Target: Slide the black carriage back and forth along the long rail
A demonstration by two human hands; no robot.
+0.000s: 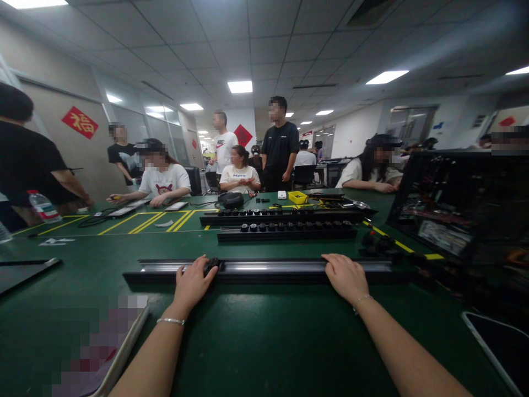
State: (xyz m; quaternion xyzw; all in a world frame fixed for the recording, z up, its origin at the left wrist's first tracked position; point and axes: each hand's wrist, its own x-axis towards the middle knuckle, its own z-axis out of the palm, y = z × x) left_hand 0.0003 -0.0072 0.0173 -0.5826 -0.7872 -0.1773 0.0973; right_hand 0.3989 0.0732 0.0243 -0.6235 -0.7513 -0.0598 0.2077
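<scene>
A long dark metal rail (268, 269) with a shiny groove lies across the green table in front of me. My left hand (192, 282) rests on its near edge, with the fingertips on a small black part (212, 264) seated in the rail. My right hand (346, 275) lies on the rail further right, fingers curled over its edge. Whether either hand grips the rail firmly is hard to tell. Behind it lie two more black rails (285, 226) lined with several black knobs.
Several people sit and stand at the table's far side. A yellow box (297, 197) and a black pouch (231, 199) sit at the back. A dark monitor or tray (458, 204) stands at right, a tablet (502, 342) near right, a water bottle (43, 207) at left.
</scene>
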